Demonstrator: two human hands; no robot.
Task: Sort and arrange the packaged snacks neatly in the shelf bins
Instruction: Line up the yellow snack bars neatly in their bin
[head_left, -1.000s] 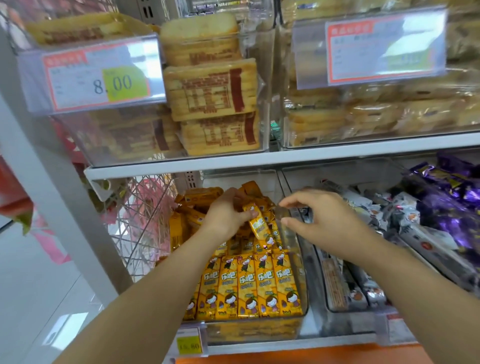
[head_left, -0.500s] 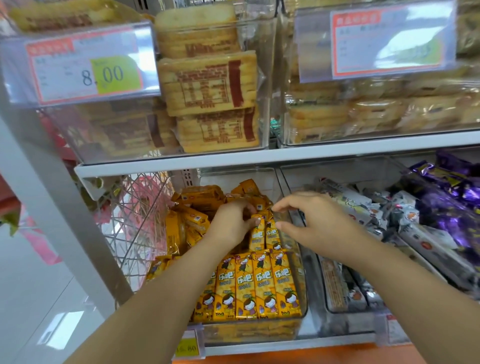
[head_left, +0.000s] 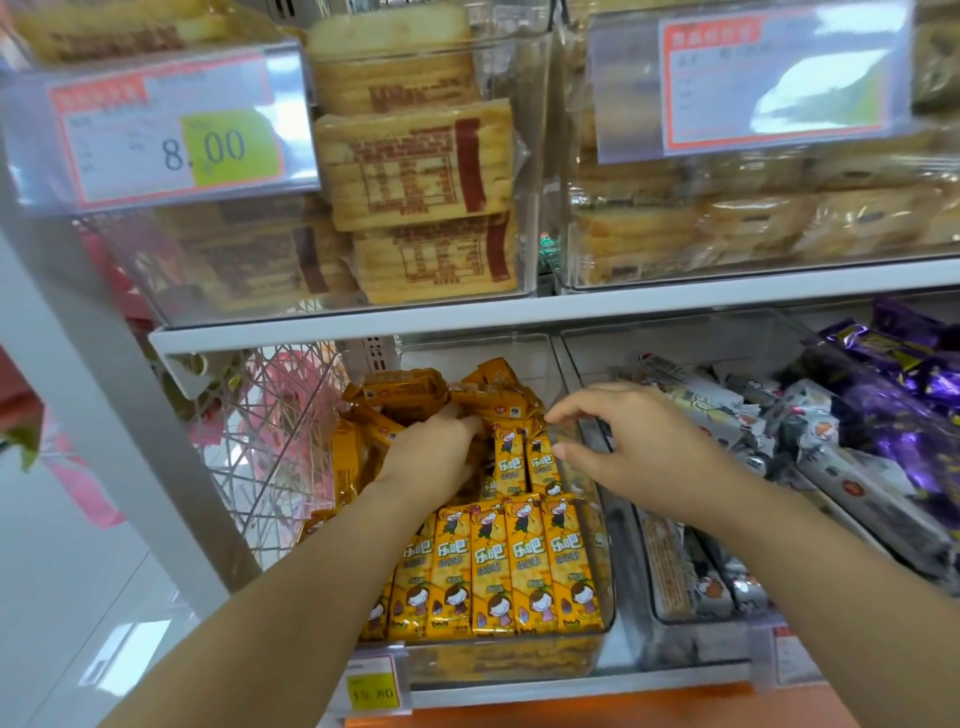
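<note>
Far left, up top: a price tag (head_left: 171, 140) marked 8.00 on the front of a clear upper bin (head_left: 531, 197), with stacked biscuit packs (head_left: 415, 166) behind it. Below the white shelf board (head_left: 571, 307), a wire basket (head_left: 260, 447) beside the clear lower bin (head_left: 467, 351) of yellow snack packs (head_left: 452, 582). In that bin, at the front, a tidy front row (head_left: 524, 571) standing side by side, faces out. Behind it, only two upright packs (head_left: 511, 462) near the right wall. Further back and to the left, a loose heap (head_left: 410, 389) lying every which way. Left hand (head_left: 431, 454) knuckles-up on that heap, just left of the two upright packs, fingers bent down and buried among the wrappers; cannot tell whether pinching one or merely pressing. At the bin's front lip, a small yellow price label (head_left: 371, 691). Right hand (head_left: 639, 441) poised over the bin's right wall, palm down, holding nothing, fingers loosely bent, wide gap between forefinger and thumb, thumb tip just beside the right-hand upright pack. Further right, a second clear bin (head_left: 675, 340) with grey-and-white packs (head_left: 727, 410), then purple packs (head_left: 893, 400) at the edge. Above those, a second price tag (head_left: 774, 83), print too blurred to read, before pale wrapped cakes (head_left: 753, 228).
</note>
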